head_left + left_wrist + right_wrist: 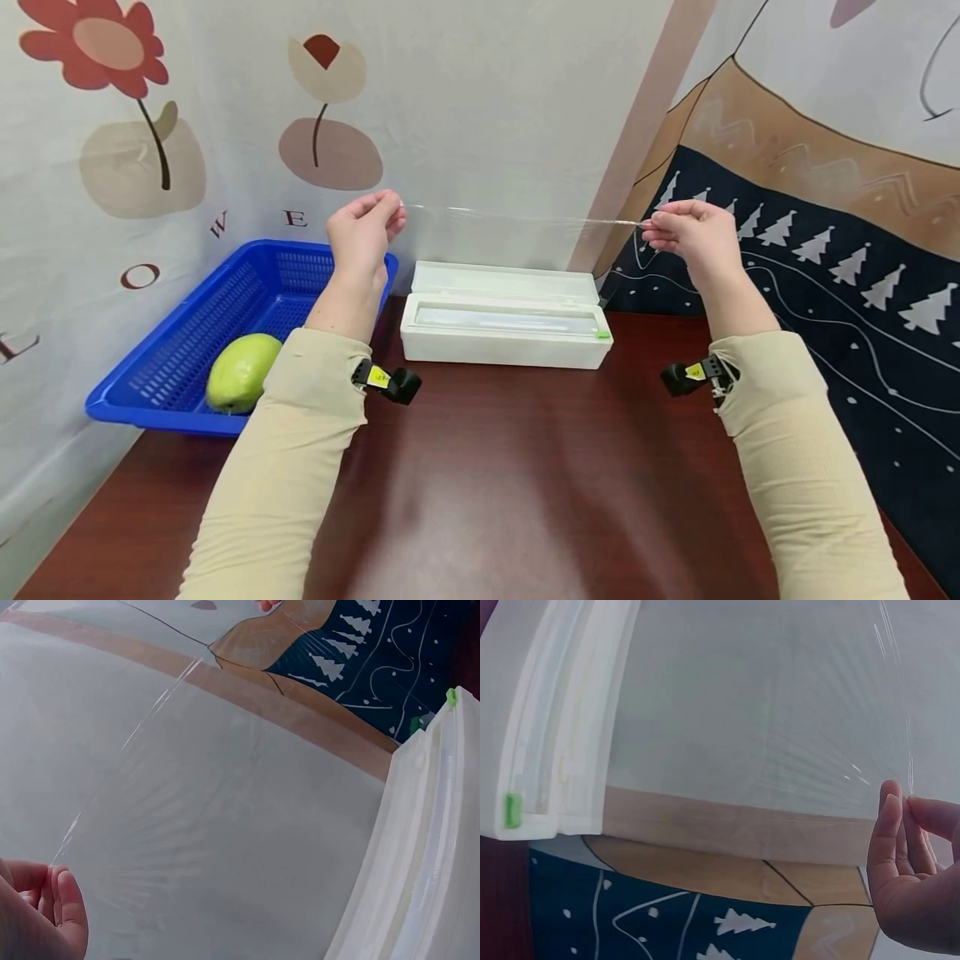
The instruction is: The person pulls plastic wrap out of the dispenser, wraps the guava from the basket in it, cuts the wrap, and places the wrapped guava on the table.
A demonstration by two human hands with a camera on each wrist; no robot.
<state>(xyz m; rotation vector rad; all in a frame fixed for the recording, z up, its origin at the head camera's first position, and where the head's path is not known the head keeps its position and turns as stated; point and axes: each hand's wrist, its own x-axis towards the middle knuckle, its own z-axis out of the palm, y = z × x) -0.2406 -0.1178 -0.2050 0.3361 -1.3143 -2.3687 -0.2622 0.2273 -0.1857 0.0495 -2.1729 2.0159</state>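
A sheet of clear plastic wrap [510, 218] is stretched in the air between both hands, its upper edge taut. My left hand [366, 229] pinches one corner between thumb and fingers, and my right hand [693, 237] pinches the opposite corner. Fine creases fan out from the pinched corners in both wrist views. Below and behind the wrap stands a white wrap dispenser box [506, 352] with its lid [517, 283] raised. A green slider [603, 334] sits at the right end of the box. How far down the transparent sheet reaches is hard to see.
On the left, a blue plastic basket [172, 350] holds a yellow-green fruit [243, 372], partly behind the left forearm. The dark red-brown table [525, 467] extends in front of the box. Printed curtains [487, 108] hang behind and at the right.
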